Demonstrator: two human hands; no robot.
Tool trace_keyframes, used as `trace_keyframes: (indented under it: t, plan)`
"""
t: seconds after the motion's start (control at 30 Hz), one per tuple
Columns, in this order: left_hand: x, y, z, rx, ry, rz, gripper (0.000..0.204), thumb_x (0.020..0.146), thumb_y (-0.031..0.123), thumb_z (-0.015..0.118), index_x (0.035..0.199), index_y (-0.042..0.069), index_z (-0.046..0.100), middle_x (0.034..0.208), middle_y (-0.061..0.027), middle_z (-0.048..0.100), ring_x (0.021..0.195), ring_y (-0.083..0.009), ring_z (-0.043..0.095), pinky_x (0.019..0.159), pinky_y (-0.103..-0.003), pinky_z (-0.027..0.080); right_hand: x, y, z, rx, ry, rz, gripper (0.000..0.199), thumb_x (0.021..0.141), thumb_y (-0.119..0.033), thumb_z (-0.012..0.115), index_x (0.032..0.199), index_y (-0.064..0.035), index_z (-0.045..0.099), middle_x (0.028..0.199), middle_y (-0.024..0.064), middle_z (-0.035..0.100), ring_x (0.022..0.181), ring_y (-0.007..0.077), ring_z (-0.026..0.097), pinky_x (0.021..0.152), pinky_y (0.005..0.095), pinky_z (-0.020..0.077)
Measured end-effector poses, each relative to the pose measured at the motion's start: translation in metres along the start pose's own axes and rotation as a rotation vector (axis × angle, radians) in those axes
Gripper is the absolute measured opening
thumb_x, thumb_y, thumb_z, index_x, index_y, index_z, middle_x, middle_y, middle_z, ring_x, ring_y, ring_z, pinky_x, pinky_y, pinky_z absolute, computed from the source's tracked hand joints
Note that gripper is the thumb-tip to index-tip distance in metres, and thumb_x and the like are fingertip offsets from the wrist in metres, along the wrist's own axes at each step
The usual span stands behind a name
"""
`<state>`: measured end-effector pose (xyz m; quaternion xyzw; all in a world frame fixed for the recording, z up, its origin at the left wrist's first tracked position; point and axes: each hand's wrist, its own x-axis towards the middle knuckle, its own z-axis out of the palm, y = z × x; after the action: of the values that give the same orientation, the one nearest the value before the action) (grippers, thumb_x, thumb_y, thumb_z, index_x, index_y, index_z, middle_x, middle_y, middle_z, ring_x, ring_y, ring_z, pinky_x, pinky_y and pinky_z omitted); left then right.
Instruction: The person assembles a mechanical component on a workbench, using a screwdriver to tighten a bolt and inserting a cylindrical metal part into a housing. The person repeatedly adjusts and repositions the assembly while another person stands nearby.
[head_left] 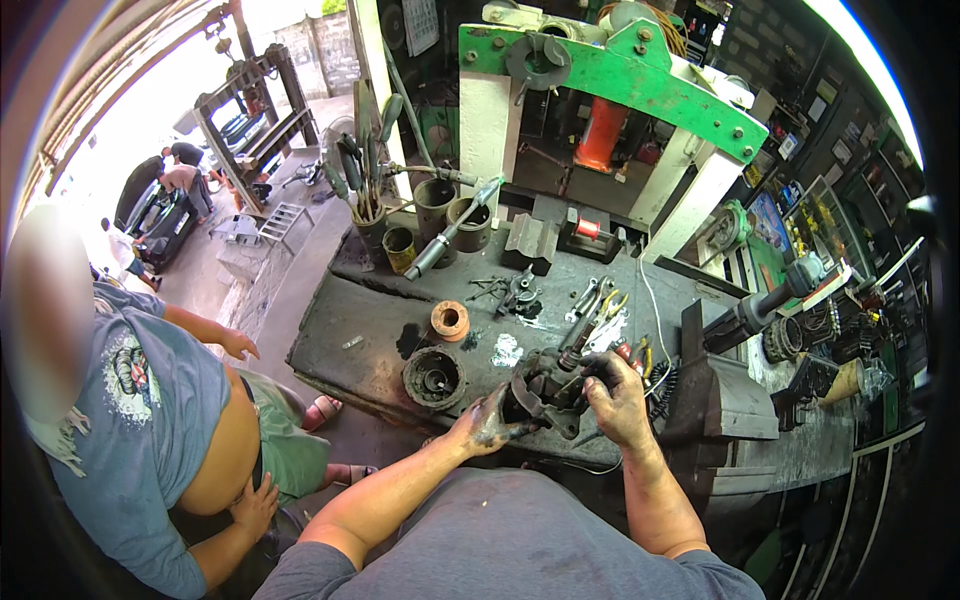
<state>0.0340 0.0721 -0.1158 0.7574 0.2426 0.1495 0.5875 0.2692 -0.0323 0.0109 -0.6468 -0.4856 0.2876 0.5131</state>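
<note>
A dark, greasy metal housing point(548, 402) with a flange and openings sits at the near edge of the workbench, just in front of me. My left hand point(484, 428), blackened with grease, grips its left side, thumb and fingers spread around the metal. Over the housing's right side is my right hand point(618, 398), its fingers curled in a pinch; what they hold, if anything, is too dark to make out. Left of the housing stands a round dark hub-like part point(434, 378) with a hollow centre. Behind that lies a rusty orange ring-shaped part point(450, 321).
Pliers and wrenches point(598, 310) lie beyond the housing, with a dark multi-armed metal part point(520, 294) nearby. Tool-filled cans point(372, 240) stand at the back left. A green press frame point(610, 85) rises behind the bench point(345, 310). Another person point(150, 400) stands close on the left.
</note>
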Motion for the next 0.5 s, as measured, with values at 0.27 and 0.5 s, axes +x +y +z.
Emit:
trace_keyframes:
  t: [0.27,0.5]
  plan:
    - [0.006,-0.045,0.013,-0.215,-0.014,0.005,0.069,0.099,0.011,0.065,0.164,0.011,0.042,0.152,-0.0147,0.063,0.133,-0.0292,0.065,0.105,-0.042,0.055,-0.013,-0.019,-0.026,-0.610,-0.184,-0.005,0.024,0.089,-0.022,0.073,0.094,0.0011,0.077,0.085,0.0296,0.073,0.080,0.0481,0.073,0.074,0.0537,0.0594]
    - [0.023,-0.091,0.023,-0.865,0.072,-0.375,0.058,0.106,0.039,0.060,0.159,0.018,0.052,0.141,-0.0113,0.067,0.119,-0.0325,0.069,0.081,-0.043,0.058,-0.007,0.016,0.004,-0.710,0.011,0.033,0.030,0.098,-0.009,0.066,0.122,0.0076,0.070,0.116,0.0264,0.074,0.109,0.0429,0.069,0.098,0.0492,0.0540]
